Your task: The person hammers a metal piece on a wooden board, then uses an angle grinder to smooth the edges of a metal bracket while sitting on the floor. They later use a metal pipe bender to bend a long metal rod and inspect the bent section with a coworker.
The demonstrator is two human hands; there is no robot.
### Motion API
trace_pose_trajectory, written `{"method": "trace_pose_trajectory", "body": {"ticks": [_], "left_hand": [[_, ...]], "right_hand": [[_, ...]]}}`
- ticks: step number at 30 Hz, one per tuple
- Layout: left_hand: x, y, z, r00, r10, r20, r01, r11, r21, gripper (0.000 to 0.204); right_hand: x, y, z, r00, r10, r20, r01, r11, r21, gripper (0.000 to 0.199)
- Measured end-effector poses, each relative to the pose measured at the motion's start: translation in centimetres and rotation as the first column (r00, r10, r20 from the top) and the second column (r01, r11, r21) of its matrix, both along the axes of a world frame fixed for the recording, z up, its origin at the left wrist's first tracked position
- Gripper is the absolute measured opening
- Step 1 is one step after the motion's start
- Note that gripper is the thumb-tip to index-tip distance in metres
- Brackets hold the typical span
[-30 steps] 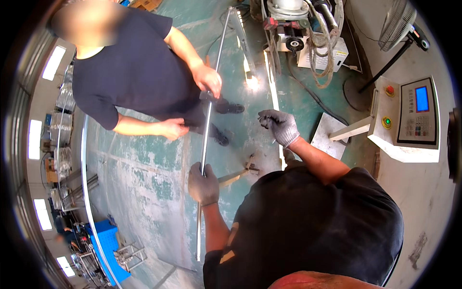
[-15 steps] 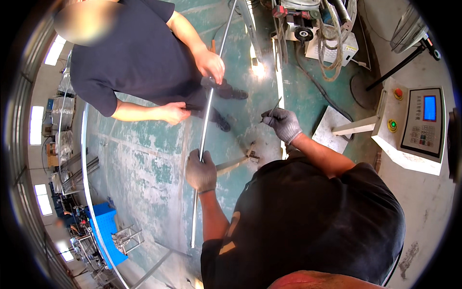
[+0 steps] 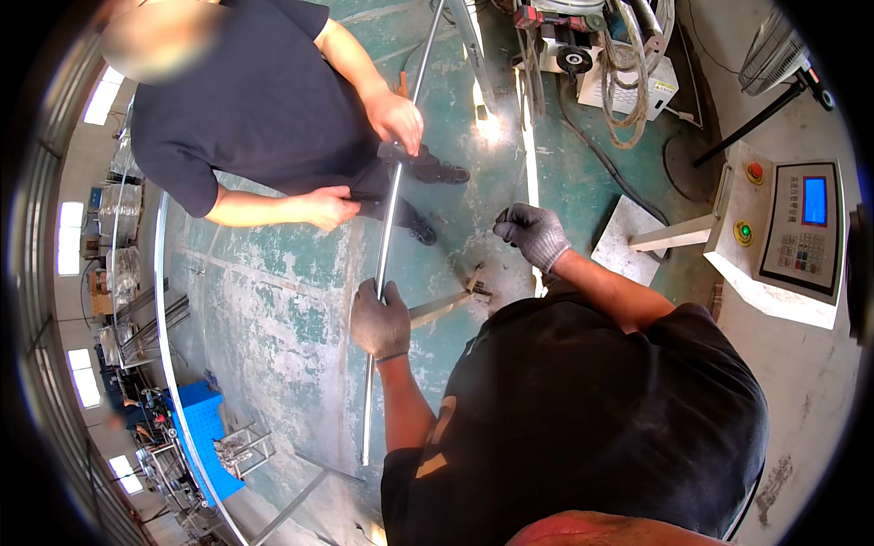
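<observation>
A long, shiny metal tube [image 3: 393,214] slants from the top middle down past my left side. My left hand [image 3: 381,320], in a grey glove, is wrapped round its lower part. My right hand [image 3: 535,237], also gloved, is raised to the right of the tube with its fingers curled closed; what they hold, if anything, does not show. Across from me, a co-worker's hand [image 3: 397,124] rests at a dark fitting [image 3: 398,153] on the tube. The co-worker's other hand [image 3: 331,208] grips a dark handle-like object, partly hidden behind the tube.
A control box [image 3: 801,227] with a keypad and blue screen stands at the right, near a fan [image 3: 772,59]. Hoses and a machine [image 3: 628,86] fill the top right. A bright light [image 3: 489,127] glows beyond my right hand. A blue panel [image 3: 198,423] lies lower left.
The thin dark rod that stuck up from my right hand no longer shows. My left hand, the tube and the co-worker's hands stay nearly where they were.
</observation>
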State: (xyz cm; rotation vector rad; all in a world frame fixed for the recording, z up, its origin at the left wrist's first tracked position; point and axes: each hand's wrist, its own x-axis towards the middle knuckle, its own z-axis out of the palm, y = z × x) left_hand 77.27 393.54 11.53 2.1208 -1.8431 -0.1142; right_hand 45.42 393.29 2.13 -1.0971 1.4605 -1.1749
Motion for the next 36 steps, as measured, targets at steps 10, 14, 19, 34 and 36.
{"method": "trace_pose_trajectory", "body": {"ticks": [10,14,19,34,36], "left_hand": [[-0.2,0.2,-0.1,0.999,-0.006,0.038,0.008,0.999,-0.051,0.025],[-0.1,0.2,-0.1,0.999,-0.005,0.038,0.007,0.999,-0.047,0.025],[0.3,0.2,-0.4,1.0,-0.012,0.028,0.014,0.999,-0.053,0.027],[0.1,0.1,-0.7,0.999,0.001,0.04,0.002,0.998,-0.06,0.027],[0.3,0.1,-0.8,0.999,-0.006,0.038,0.008,0.998,-0.066,0.027]], "right_hand": [[0.1,0.2,0.3,1.0,0.001,0.018,-0.002,0.999,0.046,0.015],[0.2,0.3,0.6,1.0,-0.007,0.013,0.007,0.999,0.035,0.019],[0.2,0.3,1.2,1.0,-0.008,-0.004,0.008,0.999,0.04,0.022],[0.0,0.3,-0.1,1.0,0.002,-0.022,-0.001,1.0,0.028,0.024],[0.0,0.3,0.1,1.0,0.009,-0.02,-0.008,1.0,0.03,0.023]]}}
